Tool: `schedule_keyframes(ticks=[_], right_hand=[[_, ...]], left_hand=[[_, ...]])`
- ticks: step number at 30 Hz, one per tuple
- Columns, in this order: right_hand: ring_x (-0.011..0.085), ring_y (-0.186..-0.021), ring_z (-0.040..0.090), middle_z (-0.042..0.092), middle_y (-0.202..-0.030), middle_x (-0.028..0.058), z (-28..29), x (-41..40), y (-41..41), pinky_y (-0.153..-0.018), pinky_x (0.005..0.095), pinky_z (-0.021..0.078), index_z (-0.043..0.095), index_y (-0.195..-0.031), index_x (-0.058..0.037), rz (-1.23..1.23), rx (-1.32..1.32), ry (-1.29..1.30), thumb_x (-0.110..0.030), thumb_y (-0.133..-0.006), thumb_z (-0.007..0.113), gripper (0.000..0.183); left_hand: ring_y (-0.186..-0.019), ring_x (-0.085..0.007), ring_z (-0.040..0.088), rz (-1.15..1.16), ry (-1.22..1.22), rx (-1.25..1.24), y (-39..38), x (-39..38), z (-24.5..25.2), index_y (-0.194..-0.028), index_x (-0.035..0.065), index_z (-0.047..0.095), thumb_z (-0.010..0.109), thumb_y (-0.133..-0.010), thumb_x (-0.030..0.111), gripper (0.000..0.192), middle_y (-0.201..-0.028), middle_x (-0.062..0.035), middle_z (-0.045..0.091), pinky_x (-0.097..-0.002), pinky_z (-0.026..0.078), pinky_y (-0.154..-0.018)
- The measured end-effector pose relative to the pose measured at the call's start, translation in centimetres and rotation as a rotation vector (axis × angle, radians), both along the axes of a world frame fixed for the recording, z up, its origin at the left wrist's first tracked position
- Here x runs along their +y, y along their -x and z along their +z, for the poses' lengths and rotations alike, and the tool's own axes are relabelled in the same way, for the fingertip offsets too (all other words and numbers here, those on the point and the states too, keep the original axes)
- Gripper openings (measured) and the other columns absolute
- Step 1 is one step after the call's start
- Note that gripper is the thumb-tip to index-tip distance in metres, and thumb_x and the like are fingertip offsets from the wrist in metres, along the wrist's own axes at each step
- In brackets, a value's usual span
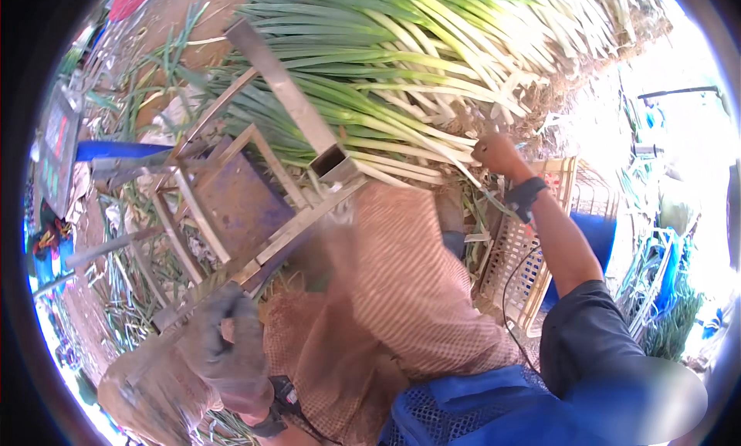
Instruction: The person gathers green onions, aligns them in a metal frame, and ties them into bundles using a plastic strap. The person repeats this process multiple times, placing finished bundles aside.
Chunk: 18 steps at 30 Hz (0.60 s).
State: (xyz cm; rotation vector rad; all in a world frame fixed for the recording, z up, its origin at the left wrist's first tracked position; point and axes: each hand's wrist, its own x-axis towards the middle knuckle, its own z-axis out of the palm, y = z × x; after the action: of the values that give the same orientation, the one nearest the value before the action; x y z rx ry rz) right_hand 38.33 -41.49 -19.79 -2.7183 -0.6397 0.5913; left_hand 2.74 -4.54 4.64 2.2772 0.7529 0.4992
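Observation:
My right hand (501,156), bare with a dark band at the wrist, has its fingers curled around the pale root end of a long green onion stalk (431,138). That stalk is part of a broad heap of green onions (399,58), leaves to the left and roots to the right. My left hand (228,336) wears a grey glove and is motion-blurred. It hovers over my left knee beside the lower end of a square-tube metal frame (312,214), with a gap between thumb and fingers and nothing visible in them. Brownish mesh cloth (405,261) covers my lap.
A cream plastic crate (515,272) stands by my right forearm, with a blue container (593,237) behind it. Left of the frame are a digital scale (58,151) and a blue bar (127,150). Loose leaves litter the ground. A thin cable (507,295) runs past my right side.

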Motion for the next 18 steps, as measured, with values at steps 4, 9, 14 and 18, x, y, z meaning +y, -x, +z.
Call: schedule_keyframes(ticks=[4, 9, 14, 18], right_hand=[[0.0438, -0.102, 0.069, 0.073, -0.105, 0.0253, -4.1, 0.5, 1.4, -0.091, 0.0510, 0.0547, 0.074, -0.105, -0.0030, -0.185, 0.054, 0.115, -0.033, -0.081, 0.071, 0.038], [0.0384, -0.131, 0.054, 0.060, -0.138, 0.0162, -8.9, 4.7, 1.1, -0.107, 0.0546, 0.0427, 0.051, -0.146, -0.0073, 0.073, -0.144, 0.167, -0.026, -0.078, 0.082, 0.077], [0.0367, -0.117, 0.061, 0.065, -0.120, 0.0178, -12.8, 6.3, 1.4, -0.095, 0.0540, 0.0487, 0.058, -0.131, -0.0046, 0.077, -0.333, 0.311, -0.013, -0.084, 0.068, 0.049], [0.0402, -0.107, 0.068, 0.071, -0.109, 0.0211, -10.0, 5.3, -2.2, -0.093, 0.0527, 0.0527, 0.062, -0.119, -0.0041, 0.100, -0.129, 0.314, -0.015, -0.080, 0.069, 0.042]], left_hand=[[-0.086, -0.0288, 0.072, -0.220, -0.124, 0.244, -1.1, 0.0, -2.7, -0.098, 0.0004, 0.073, 0.081, -0.077, 0.000, 0.023, -0.097, -0.0149, 0.076, -0.0372, 0.057, -0.080], [-0.088, -0.0304, 0.073, -0.239, -0.087, 0.348, -2.6, 0.2, -4.2, -0.102, 0.0007, 0.073, 0.083, -0.076, 0.002, 0.028, -0.098, -0.0159, 0.076, -0.0389, 0.058, -0.080], [-0.088, -0.0296, 0.074, -0.203, -0.017, 0.442, -4.5, -0.3, -4.5, -0.104, 0.0013, 0.074, 0.082, -0.077, 0.002, 0.028, -0.099, -0.0161, 0.076, -0.0380, 0.058, -0.080], [-0.087, -0.0303, 0.074, -0.277, -0.084, 0.441, -6.1, -0.7, -4.5, -0.104, 0.0030, 0.074, 0.082, -0.078, 0.003, 0.027, -0.095, -0.0147, 0.076, -0.0377, 0.058, -0.079]])
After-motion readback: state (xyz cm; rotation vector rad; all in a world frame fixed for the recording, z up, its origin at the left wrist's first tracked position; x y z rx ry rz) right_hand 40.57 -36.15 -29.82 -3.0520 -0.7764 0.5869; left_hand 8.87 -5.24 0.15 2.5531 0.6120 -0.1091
